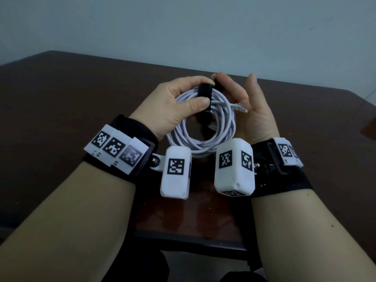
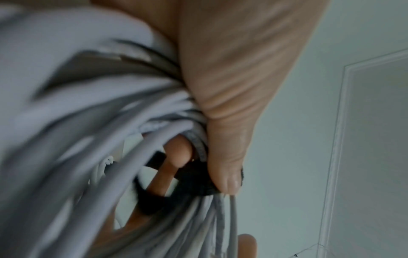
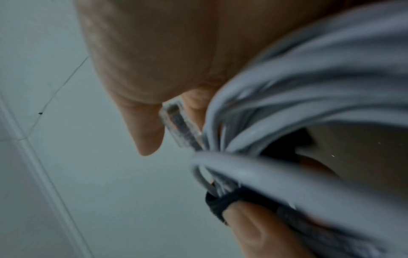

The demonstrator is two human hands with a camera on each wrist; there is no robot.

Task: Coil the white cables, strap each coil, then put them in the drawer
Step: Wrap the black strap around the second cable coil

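2 hands hold 1 coil of white cable up above the dark brown table. The left hand grips the top of the coil, thumb and curled fingers pinching the bundled loops right at the black strap wrapped around them. The right hand cups the coil's other side; its forefinger and thumb reach in and pinch the strap's free end, the remaining fingers loosely extended. A clear plug lies against the right palm.
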